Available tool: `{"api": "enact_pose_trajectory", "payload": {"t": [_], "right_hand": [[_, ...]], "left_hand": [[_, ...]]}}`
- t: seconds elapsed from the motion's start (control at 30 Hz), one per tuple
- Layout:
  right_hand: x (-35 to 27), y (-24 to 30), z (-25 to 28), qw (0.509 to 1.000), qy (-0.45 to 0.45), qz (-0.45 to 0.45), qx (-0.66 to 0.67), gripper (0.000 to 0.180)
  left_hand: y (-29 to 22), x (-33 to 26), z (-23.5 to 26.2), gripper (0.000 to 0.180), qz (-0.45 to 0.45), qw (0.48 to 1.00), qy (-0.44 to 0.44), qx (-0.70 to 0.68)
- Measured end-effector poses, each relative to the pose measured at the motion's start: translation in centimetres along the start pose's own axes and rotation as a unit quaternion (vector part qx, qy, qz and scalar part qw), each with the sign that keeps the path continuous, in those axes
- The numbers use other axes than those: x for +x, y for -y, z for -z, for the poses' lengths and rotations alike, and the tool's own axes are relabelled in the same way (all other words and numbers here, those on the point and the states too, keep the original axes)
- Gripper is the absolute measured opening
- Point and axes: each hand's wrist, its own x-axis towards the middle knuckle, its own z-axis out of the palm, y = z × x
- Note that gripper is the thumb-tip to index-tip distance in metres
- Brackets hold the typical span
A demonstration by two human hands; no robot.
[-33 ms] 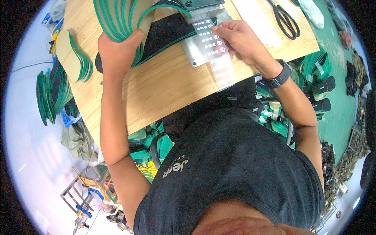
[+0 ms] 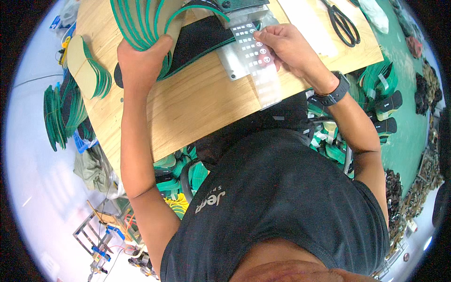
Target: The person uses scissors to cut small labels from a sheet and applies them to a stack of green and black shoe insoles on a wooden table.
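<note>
My left hand is closed around a fanned stack of insoles, beige with green edges. The topmost one bends over to the right towards a metal press block at the far edge of the picture. A black insole lies beneath, its tip hidden near the block. My right hand pinches the edge of a clear film strip with rows of white print. That strip runs from under the block, across a metal plate, and over the table's near edge.
Black-handled scissors lie at the table's far right, near a white sheet. Another insole stack sits on the wooden table at the left. Bundled insoles are heaped right of the table, others beyond its left edge.
</note>
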Motion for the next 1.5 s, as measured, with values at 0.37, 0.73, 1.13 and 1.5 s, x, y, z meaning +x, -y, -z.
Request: {"api": "enact_pose_trajectory", "payload": {"t": [0.37,0.73,1.13,1.5], "right_hand": [[-0.9,0.4,-0.1,1.000,0.011,0.022,0.004,0.028],[-0.9,-0.7,0.8,0.969,-0.065,0.044,0.234,0.022],[0.2,0.8,0.2,0.999,0.015,-0.018,-0.035,0.030],[0.5,0.5,0.9,0.999,0.037,-0.017,-0.036,0.026]], "left_hand": [[-0.4,0.3,-1.9,0.060,-0.242,0.931,0.126,0.243],[-1.0,0.2,0.1,0.026,-0.045,0.993,0.090,0.067],[1.0,1.2,1.7,0.029,-0.042,0.999,-0.001,-0.023],[0.8,1.2,1.8,0.028,-0.061,0.998,0.021,-0.014]]}}
